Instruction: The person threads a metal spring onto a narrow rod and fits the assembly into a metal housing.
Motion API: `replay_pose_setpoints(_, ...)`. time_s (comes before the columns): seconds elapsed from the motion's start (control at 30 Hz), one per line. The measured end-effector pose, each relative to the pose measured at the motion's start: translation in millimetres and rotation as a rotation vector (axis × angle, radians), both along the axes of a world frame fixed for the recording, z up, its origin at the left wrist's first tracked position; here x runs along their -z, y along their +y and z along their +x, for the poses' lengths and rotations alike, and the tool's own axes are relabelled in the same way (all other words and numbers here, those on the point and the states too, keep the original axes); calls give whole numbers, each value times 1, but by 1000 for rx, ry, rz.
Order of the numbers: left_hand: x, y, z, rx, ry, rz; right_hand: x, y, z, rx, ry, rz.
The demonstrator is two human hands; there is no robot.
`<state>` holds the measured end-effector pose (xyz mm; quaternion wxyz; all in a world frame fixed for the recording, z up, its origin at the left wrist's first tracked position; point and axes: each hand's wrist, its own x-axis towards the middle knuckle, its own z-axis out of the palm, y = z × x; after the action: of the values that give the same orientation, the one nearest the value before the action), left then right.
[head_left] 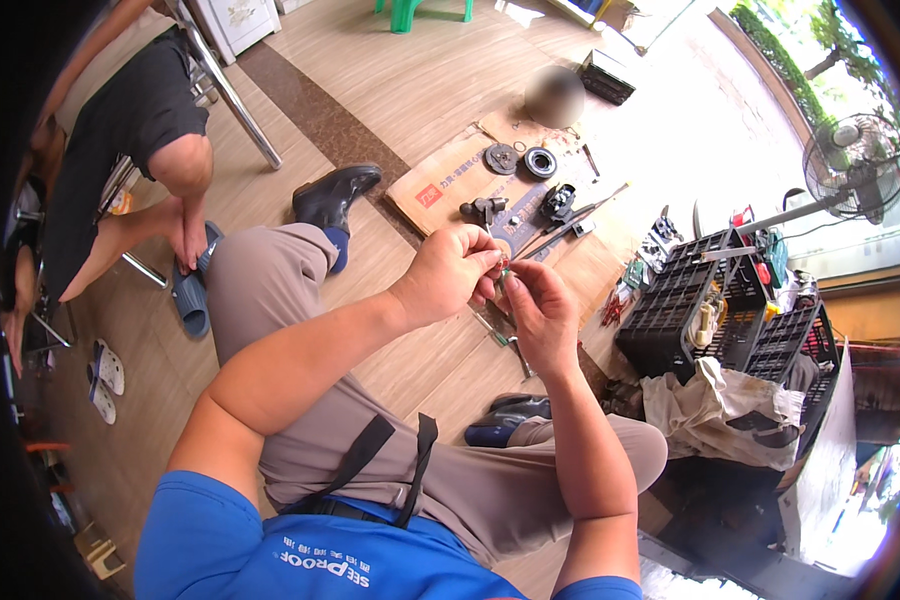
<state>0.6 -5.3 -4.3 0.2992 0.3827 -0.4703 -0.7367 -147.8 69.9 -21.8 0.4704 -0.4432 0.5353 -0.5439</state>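
Close together in front of my knees, my left hand (448, 275) and my right hand (545, 315) meet at the fingertips. Both pinch a tiny piece with red and green on it (504, 268); its kind is too small to make out. Just beyond them a cardboard sheet (425, 190) lies on the floor. On it are a dark round disc (500, 158), a black pulley-like ring (540, 162), a dark metal fitting (484, 208), a black part (558, 200) and long thin tools (560, 232).
Black plastic crates (660, 320) with tools and a draped cloth (725, 410) stand at my right, near a fan (855, 165). A black box-shaped device (607, 77) lies beyond the cardboard. At left a person (170, 130) sits by blue slippers (192, 300). A green stool (405, 15) stands far off.
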Motion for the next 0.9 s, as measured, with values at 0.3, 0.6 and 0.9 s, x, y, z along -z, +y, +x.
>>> replay_pose_setpoints(0.3, -2, 2, -2, 3, -25, 50, 1, 3, -5, 44, 198, -13)
replay_pose_setpoints(0.6, -2, 8, -6, 16, -111, -66, -17, 6, -4, 59, 386, -79)
replay_pose_setpoints(0.9, -2, 17, -8, 117, -163, -210, -25, 2, -11, 102, 488, -100)
